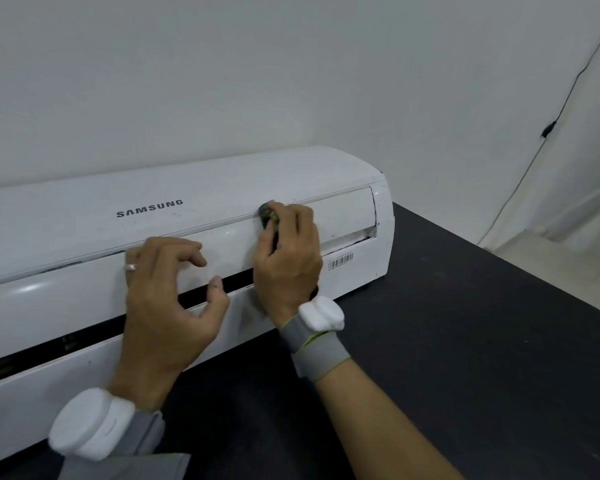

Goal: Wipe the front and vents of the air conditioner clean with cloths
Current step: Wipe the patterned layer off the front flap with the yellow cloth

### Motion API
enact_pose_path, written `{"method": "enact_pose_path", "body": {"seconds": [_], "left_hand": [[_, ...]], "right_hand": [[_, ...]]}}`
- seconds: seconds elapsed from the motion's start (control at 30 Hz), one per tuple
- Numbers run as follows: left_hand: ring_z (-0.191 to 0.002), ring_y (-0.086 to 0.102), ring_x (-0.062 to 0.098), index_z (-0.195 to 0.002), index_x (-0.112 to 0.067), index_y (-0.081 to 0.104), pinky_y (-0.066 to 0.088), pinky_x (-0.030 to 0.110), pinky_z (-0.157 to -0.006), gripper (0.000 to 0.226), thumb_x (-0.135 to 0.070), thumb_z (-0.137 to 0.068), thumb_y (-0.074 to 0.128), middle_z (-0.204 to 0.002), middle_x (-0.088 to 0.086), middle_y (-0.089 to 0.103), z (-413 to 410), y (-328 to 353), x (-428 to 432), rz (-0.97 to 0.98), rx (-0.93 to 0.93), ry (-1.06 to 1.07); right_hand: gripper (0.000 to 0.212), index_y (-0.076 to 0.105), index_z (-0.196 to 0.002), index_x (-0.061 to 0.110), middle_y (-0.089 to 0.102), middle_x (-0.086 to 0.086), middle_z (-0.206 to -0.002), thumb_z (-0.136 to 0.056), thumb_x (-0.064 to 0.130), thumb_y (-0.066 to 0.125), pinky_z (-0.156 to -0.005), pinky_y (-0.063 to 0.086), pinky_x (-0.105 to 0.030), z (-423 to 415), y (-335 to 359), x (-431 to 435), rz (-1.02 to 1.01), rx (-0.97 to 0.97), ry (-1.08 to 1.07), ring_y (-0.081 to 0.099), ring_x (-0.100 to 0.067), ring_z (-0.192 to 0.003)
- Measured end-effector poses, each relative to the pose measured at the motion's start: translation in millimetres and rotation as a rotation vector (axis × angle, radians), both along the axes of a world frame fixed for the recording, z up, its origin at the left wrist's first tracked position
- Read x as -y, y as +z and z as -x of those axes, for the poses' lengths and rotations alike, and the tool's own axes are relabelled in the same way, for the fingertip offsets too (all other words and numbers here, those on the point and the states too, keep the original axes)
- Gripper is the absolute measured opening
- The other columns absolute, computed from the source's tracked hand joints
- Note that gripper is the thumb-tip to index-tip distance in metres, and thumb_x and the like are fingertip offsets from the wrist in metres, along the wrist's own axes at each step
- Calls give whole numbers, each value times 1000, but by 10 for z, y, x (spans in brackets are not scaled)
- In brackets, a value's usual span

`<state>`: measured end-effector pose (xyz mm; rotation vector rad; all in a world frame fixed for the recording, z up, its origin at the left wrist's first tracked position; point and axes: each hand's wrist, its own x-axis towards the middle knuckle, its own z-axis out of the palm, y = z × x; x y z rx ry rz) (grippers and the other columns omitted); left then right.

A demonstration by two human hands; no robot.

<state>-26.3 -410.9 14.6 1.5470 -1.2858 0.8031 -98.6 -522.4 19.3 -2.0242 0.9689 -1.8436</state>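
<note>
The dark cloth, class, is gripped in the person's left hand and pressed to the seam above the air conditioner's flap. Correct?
No. The head view shows the dark cloth gripped in the right hand, not the left, and pressed to the seam above the air conditioner's flap.

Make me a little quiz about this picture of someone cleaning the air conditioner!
1. True or false: the air conditioner hangs high on the wall.
2. Fill in: the left hand, holding the flap, wears a ____ on one finger.
3. The dark cloth is held by: A the left hand, B the right hand, C nobody.

Key: 1 false, it stands on the dark table. 2 ring. 3 B.
</note>
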Motion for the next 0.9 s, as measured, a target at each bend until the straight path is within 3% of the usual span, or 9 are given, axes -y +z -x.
{"method": "enact_pose_path", "body": {"seconds": [0.07,0.17,0.23,0.37,0.53,0.67,0.77,0.83,0.9], "left_hand": [[-88,50,25,-88,-1,52,32,23,-89,18,-16,-78,54,-91,12,57,-49,64,-105,70,-15,-12],[-88,52,32,-93,1,52,37,25,-87,21,-17,-83,53,-96,-10,52,-178,97,-304,158,-50,10],[-90,53,23,-97,2,53,41,33,-87,29,-25,-87,50,-98,-17,47,-277,103,-432,181,-142,28],[-95,49,-1,-101,-31,47,42,23,-94,16,-38,-89,43,-97,-19,47,-368,182,-620,218,-236,28],[-90,50,0,-94,9,54,43,30,-88,30,-21,-88,49,-93,-17,47,-381,270,-765,260,-189,56],[-87,51,-5,-96,9,52,40,17,-87,38,-27,-89,46,-90,-21,48,-489,235,-785,210,-222,35],[-84,53,-8,-99,7,51,39,10,-83,36,-27,-89,46,-89,-30,51,-515,217,-742,187,-256,-8],[-84,53,-10,-101,6,50,39,8,-81,34,-25,-89,47,-91,-34,52,-522,198,-698,199,-261,-25],[-82,53,-10,-101,0,51,40,8,-80,27,-23,-89,47,-90,-34,53,-543,192,-674,221,-274,-45]], "right_hand": [[20,70,-100,10,65,-8,-96,-84,7,59,-55,46,-36,-105,9,-163,31,-4,1,57,-28,-74],[22,69,-97,17,63,-3,-92,-81,14,55,-50,42,-36,-342,-39,-478,106,-19,14,53,-25,-69],[19,65,-99,22,59,1,-94,-85,18,51,-49,38,-35,-533,-108,-711,164,-66,46,49,-22,-70],[17,54,-105,20,51,1,-96,-98,25,39,-48,31,-32,-862,-191,-1119,310,-177,111,41,-20,-69],[16,61,-101,16,58,-3,-94,-95,21,47,-48,40,-38,-764,-57,-1216,352,-165,197,47,-23,-68],[23,67,-106,12,62,-6,-103,-89,14,50,-71,50,-39,-306,190,-816,170,55,314,59,-27,-89],[24,64,-110,11,58,-5,-106,-90,5,52,-85,46,-21,126,334,-182,-4,225,206,56,-11,-97],[29,62,-116,12,55,-3,-110,-91,5,51,-86,35,-4,419,376,285,-81,259,107,50,-1,-97],[31,62,-119,13,53,-3,-111,-92,7,48,-82,29,3,615,330,670,-148,223,39,47,3,-94]]}}
